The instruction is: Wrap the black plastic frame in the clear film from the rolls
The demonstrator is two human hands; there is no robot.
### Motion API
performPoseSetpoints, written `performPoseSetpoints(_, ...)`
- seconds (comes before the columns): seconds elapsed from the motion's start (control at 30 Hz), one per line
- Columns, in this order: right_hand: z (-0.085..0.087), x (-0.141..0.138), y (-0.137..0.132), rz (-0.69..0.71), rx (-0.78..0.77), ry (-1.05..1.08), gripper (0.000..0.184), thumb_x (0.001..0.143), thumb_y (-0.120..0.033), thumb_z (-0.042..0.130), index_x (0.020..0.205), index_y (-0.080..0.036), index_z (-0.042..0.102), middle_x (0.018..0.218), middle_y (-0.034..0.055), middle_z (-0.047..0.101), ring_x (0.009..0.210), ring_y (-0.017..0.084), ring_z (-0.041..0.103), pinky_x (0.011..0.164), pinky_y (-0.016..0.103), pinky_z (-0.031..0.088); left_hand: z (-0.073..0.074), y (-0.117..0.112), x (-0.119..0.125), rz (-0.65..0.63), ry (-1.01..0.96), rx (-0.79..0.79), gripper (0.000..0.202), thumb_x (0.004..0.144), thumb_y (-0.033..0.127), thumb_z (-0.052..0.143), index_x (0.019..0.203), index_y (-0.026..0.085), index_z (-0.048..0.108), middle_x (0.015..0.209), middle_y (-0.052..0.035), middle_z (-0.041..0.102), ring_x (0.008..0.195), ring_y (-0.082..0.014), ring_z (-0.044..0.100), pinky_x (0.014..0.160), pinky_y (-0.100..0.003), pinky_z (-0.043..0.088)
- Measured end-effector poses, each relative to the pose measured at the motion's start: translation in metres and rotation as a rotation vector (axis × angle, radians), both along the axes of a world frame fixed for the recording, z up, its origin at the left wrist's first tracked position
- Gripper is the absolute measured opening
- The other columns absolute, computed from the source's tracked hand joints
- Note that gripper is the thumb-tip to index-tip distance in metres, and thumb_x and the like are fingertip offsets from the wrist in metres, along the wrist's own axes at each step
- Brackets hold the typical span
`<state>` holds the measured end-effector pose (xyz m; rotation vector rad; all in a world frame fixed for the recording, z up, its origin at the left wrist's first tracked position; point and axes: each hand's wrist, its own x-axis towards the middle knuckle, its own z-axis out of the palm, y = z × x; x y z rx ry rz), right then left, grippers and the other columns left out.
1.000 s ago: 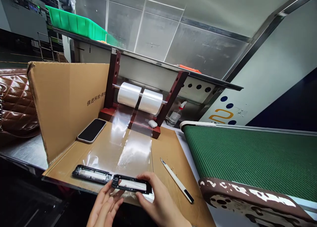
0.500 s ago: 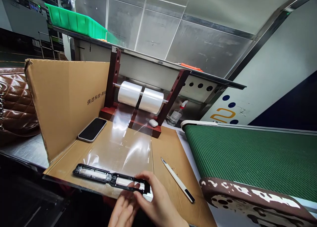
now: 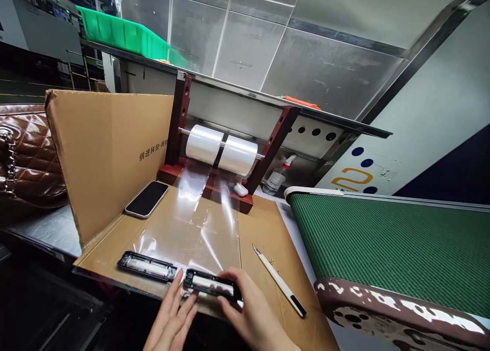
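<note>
Two black frames lie end to end on the film [image 3: 191, 233] at the cardboard's near edge. My right hand [image 3: 254, 318] pinches the right frame [image 3: 212, 285]; my left hand [image 3: 174, 318], open-fingered, touches its left end beside the left frame [image 3: 147, 266]. A knife [image 3: 278, 280] lies just right.

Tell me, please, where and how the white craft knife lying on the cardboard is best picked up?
Probably pinch the craft knife mid-handle, from above across its narrow width: it lies flat on the cardboard, pointed blade at the far end, dark cap nearest the right hand.
</note>
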<state>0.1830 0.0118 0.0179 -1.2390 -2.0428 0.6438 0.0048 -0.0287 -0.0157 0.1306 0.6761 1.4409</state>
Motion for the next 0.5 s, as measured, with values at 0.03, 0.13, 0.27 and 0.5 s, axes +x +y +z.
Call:
performPoseSetpoints(0.03, -0.002, 0.000, 0.001, 0.003, -0.015, -0.006, 0.035, 0.077, -0.008, 0.052, 0.109, -0.021, 0.052, 0.103, 0.0049, 0.061, 0.096, 0.020, 0.060, 0.086, 0.032, 0.050, 0.001, 0.000, -0.002, -0.010, 0.023, -0.020, 0.054, 0.055, 0.038, 0.092, 0.104, 0.036, 0.070, 0.141, 0.0016, 0.045, 0.126, -0.0345, 0.042, 0.113, -0.052, 0.014)
performPoseSetpoints(0.13, -0.006, 0.001, 0.004, 0.007, -0.038, -0.015, 0.034, 0.077, -0.008, 0.053, 0.107, -0.021, 0.052, 0.103, 0.0053, 0.062, 0.096, 0.021, 0.060, 0.086, 0.033, 0.050, 0.001, 0.000, -0.007, -0.070, 0.045, -0.026, 0.057, 0.056, 0.041, 0.092, 0.107, 0.040, 0.068, 0.138, -0.0008, 0.048, 0.122, -0.0360, 0.046, 0.112, -0.056, 0.011)
performPoseSetpoints(0.27, -0.010, 0.003, 0.003, 0.019, -0.029, -0.026, 0.035, 0.079, -0.010, 0.055, 0.111, -0.023, 0.052, 0.106, 0.0052, 0.061, 0.098, 0.022, 0.060, 0.087, 0.034, 0.051, -0.004, 0.002, -0.008, -0.070, 0.048, 0.010, 0.055, 0.061, 0.041, 0.089, 0.111, 0.043, 0.065, 0.138, -0.0012, 0.048, 0.117, -0.0353, 0.052, 0.110, -0.058, 0.007)
performPoseSetpoints(0.5, -0.039, 0.009, 0.008, 0.052, 0.140, -0.182, 0.047, 0.077, -0.021, 0.066, 0.120, -0.023, 0.046, 0.109, 0.0079, 0.063, 0.096, 0.025, 0.064, 0.082, 0.034, 0.056, -0.019, 0.006, 0.008, -0.023, 0.054, -0.009, 0.095, 0.066, 0.040, 0.082, 0.144, 0.036, 0.028, 0.150, -0.0060, 0.028, 0.121, -0.0322, 0.047, 0.096, -0.041, 0.040)
